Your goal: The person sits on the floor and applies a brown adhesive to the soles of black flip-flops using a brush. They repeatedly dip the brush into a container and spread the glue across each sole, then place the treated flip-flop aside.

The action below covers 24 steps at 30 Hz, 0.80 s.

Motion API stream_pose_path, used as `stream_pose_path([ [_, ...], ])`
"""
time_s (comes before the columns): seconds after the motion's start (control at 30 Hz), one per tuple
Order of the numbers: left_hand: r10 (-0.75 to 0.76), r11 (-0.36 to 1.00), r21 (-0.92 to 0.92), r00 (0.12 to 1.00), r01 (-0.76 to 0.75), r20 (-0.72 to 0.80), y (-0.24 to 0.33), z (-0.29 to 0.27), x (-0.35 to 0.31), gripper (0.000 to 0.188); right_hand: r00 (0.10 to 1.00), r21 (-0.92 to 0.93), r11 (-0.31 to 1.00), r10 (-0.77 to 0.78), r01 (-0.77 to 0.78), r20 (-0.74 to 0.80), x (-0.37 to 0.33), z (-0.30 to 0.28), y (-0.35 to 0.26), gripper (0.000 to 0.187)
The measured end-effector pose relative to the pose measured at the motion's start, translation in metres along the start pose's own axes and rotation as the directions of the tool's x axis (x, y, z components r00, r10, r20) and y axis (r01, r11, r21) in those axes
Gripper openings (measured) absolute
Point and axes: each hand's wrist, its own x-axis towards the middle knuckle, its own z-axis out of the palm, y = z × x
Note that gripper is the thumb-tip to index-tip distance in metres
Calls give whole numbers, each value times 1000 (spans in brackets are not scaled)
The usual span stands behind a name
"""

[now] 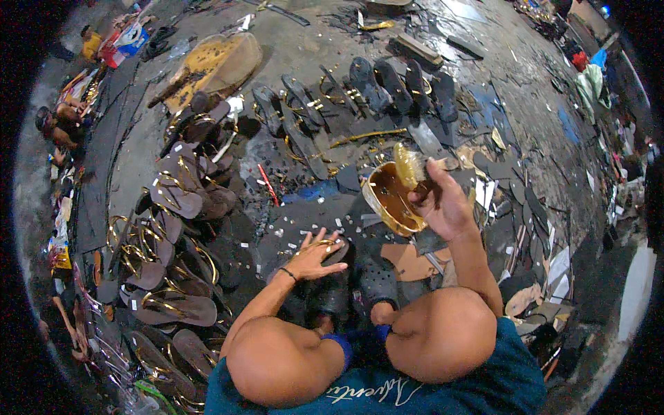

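Observation:
Pinched in my right hand (448,206) is a glue-coated brush (410,166) with amber, sticky-looking bristles, raised just over a tub. The tub (369,200) has a pale, stained rim and holds brown, glossy glue. My left hand (315,260) lies palm down with its fingers spread over a dark sandal (337,250), near my left shoe; the hand covers most of that sandal. A gold strip shows between its fingers. Small white scraps are scattered on the floor ahead of this hand.
Brown sandals with gold straps (173,308) are heaped at my left. Dark sandals (394,86) stand in a row ahead. A stained scoop-shaped container (235,62) lies far left, a red stick (268,185) nearer. Cut offcuts (408,263) litter the right. Another person (59,124) sits far left.

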Motion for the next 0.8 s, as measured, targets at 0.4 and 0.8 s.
stream_pose_path([
  [0.4,-507,-182,-832,775,-524,-377,66,-100,-2,45,844,-798,359,-433,483,316,49,65,61,20],
  [0.8,-595,-5,-840,677,-543,-434,77,-91,9,38,598,-658,89,-522,748,608,21,60,93,16],
])
